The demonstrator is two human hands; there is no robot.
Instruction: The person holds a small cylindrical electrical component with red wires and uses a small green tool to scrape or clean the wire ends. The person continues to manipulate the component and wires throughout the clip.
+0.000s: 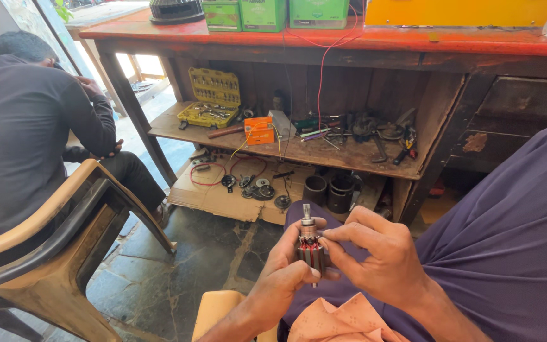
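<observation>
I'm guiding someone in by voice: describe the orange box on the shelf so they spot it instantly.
Find the wooden workbench with the red top, then its lower shelf. The orange box stands near the shelf's middle, right of the open yellow socket set case. It is the only bright orange block there, among dark metal tools.

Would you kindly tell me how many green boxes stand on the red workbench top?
3, side by side at the bench's back edge: left, middle, right. Others may lie outside the view.

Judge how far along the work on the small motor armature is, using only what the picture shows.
Done: the motor armature is out of any housing. In hand: left hand and right hand both grip it, shaft up. Left: loose round parts lie on the cardboard; nothing is reassembled.
</observation>
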